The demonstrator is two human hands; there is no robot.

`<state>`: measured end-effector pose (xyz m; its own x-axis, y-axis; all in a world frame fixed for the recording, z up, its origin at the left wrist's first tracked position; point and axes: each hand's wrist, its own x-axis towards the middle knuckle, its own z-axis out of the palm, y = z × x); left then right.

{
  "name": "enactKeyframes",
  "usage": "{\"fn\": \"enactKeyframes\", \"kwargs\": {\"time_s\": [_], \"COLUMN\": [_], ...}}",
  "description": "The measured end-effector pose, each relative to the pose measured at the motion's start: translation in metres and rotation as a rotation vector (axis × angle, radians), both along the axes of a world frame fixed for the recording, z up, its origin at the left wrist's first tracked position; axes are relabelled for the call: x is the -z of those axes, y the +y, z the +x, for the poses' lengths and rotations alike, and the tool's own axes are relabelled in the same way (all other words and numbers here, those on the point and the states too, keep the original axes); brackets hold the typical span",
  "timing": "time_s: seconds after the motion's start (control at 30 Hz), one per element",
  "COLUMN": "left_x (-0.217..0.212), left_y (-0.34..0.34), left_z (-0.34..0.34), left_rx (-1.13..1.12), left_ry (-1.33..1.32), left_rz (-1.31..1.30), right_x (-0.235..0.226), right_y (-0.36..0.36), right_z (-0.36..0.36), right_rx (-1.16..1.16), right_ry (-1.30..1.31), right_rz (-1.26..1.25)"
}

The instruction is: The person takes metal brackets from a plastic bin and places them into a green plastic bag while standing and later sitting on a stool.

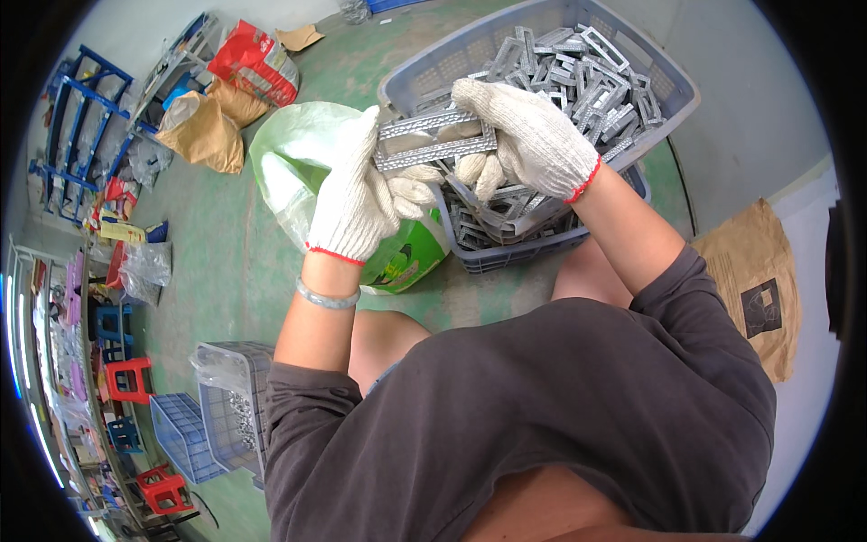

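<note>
Far L, I see red stool (pixel 128 381) on green floor (pixel 212 262), then blue mesh crate (pixel 183 438). Tan paper sack (pixel 203 135) farther fwd. Next, green plastic bag (pixel 417 257), mouth gaping, partly behind L hand (pixel 352 206).

L hand: knit glove, fingers curled under left end of silver rectangular frame (pixel 433 157), thumb up along it. Frame's held up btwn both hands, approx level. R hand (pixel 539 134), also gloved, grips right end, thumb over top, other fingers folded below. Lower crate (pixel 510 262) w/ more frames beneath; big grey crate (pixel 452 61) heaped w/ same, beyond R hand. Far R, flat brown paper sack (pixel 781 271).

Risks, my read: only ends gripped, so one hand easing off could tip & drop frame into bag or lower crate. Rough metal might snag knit. Heap looks loose; R arm bump could start a slide.
</note>
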<state>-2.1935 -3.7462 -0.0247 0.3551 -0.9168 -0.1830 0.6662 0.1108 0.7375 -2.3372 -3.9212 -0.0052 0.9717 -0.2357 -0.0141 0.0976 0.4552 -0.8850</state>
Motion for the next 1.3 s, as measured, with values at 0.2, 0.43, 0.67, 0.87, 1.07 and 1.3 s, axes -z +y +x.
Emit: {"fn": "enactKeyframes", "kwargs": {"time_s": [0.2, 0.43, 0.67, 0.87, 1.07, 1.3], "left_x": [0.000, 0.004, 0.006, 0.001, -0.009, -0.008], "left_y": [0.005, 0.010, 0.013, 0.016, 0.024, 0.039], "left_z": [0.002, 0.005, 0.006, 0.003, -0.001, -0.012], "left_rx": [-0.007, 0.004, 0.013, -0.006, -0.117, -0.335], "left_ry": [0.001, 0.036, 0.065, 0.091, -0.082, -0.357], "left_rz": [-0.012, -0.032, -0.039, -0.056, -0.138, -0.207], "right_x": [0.000, -0.007, -0.003, -0.014, -0.016, -0.024], "right_y": [-0.002, 0.003, -0.001, 0.003, -0.003, -0.004], "right_z": [0.009, 0.015, 0.020, 0.022, 0.033, 0.049], "right_rx": [0.002, 0.024, -0.003, -0.026, -0.075, -0.130], "right_ry": [0.032, 0.088, 0.112, 0.109, -0.023, -0.230], "right_rz": [-0.020, -0.026, -0.085, -0.124, -0.342, -0.517]}}
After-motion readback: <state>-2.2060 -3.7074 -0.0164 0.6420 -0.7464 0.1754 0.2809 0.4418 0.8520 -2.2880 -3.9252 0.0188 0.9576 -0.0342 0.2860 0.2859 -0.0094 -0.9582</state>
